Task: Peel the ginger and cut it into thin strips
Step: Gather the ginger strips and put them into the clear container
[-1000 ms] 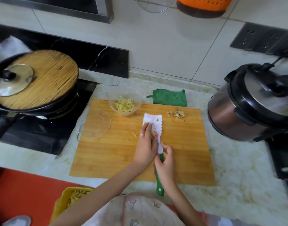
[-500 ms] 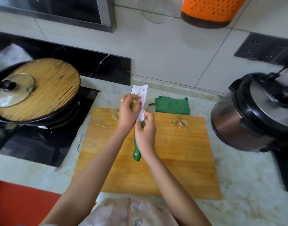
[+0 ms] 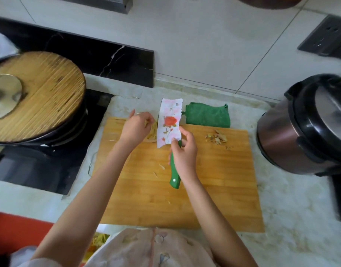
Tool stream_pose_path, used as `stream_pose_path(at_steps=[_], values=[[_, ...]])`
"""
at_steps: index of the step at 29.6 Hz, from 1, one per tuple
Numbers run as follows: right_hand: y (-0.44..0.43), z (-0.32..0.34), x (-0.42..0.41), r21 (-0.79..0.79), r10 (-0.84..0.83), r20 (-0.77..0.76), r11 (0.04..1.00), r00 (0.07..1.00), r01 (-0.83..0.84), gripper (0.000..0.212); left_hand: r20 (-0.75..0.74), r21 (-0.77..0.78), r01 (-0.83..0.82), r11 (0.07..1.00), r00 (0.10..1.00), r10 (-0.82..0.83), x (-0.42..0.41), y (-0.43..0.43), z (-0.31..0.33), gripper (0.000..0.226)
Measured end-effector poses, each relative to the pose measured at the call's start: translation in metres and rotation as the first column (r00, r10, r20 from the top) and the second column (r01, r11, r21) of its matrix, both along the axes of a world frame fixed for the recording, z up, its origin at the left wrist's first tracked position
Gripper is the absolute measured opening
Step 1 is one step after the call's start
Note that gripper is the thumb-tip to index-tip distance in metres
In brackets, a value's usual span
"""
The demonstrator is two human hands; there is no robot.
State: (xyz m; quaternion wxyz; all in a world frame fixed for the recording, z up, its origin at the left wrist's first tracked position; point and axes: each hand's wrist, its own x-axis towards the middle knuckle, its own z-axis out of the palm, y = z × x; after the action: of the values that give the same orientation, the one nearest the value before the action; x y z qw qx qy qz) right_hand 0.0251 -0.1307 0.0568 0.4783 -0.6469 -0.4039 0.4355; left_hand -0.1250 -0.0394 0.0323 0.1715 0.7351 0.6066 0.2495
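Observation:
My right hand grips the green handle of a knife whose white blade has a rose print. The blade is lifted off the wooden cutting board, flat face up, at the board's far left part. My left hand hovers just left of the blade, fingers loosely bent, over a pile of pale ginger strips in a glass bowl that the hand and blade mostly hide. A few loose strips lie on the board. Ginger peel scraps sit at the far right of the board.
A folded green cloth lies behind the board. A pressure cooker stands close to the right. On the stove at left is a black wok under a wooden lid. A clear glass dish rests at the board's left edge.
The knife, with strips held against the blade by my left hand, rose from the board to the bowl. Now my left hand has come off the blade, which is bare.

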Motion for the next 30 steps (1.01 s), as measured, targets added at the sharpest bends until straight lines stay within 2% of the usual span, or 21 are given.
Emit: stream_pose_path(at_steps=[5,8,11,14,17,20,23,26,30], values=[[0.002,-0.001,0.013,-0.067,0.060,-0.035,0.996,0.998,-0.063,0.034,0.121,0.138,0.049,0.989,0.990,-0.066,0.016,0.000,0.008,0.015],[-0.001,0.007,0.019,-0.045,0.124,-0.113,0.991,0.986,-0.130,0.035,0.105,0.210,0.143,0.967,0.980,-0.168,0.030,0.005,0.017,0.010],[-0.004,0.016,0.028,-0.006,0.122,-0.188,0.992,0.975,-0.125,0.038,0.145,0.210,0.068,0.975,0.984,-0.100,0.026,0.007,0.017,0.005],[-0.003,0.017,0.039,0.039,0.083,-0.218,0.996,0.972,-0.077,0.038,0.008,0.134,0.019,0.991,1.000,-0.020,0.009,0.005,0.011,0.010],[-0.007,0.011,0.053,0.032,0.069,-0.130,0.997,0.989,-0.066,0.036,-0.059,0.072,-0.038,0.997,0.997,0.043,0.000,-0.009,0.005,0.004],[-0.024,-0.009,0.069,-0.015,0.069,-0.013,0.997,0.997,-0.070,0.033,0.013,0.212,-0.126,0.969,0.992,0.126,0.001,-0.039,-0.001,0.009],[-0.052,-0.037,0.089,-0.064,0.091,0.094,0.994,0.991,-0.085,0.030,0.077,0.270,-0.015,0.963,0.997,-0.006,0.005,-0.087,-0.007,0.018],[-0.075,-0.057,0.109,-0.134,0.166,0.164,0.980,0.972,-0.145,0.030,0.042,0.213,0.128,0.969,0.989,-0.140,0.003,-0.132,-0.021,0.032],[-0.086,-0.066,0.122,-0.219,0.307,0.197,0.939,0.931,-0.264,0.027,0.123,0.096,0.021,0.995,0.992,-0.033,-0.006,-0.161,-0.035,0.028]])
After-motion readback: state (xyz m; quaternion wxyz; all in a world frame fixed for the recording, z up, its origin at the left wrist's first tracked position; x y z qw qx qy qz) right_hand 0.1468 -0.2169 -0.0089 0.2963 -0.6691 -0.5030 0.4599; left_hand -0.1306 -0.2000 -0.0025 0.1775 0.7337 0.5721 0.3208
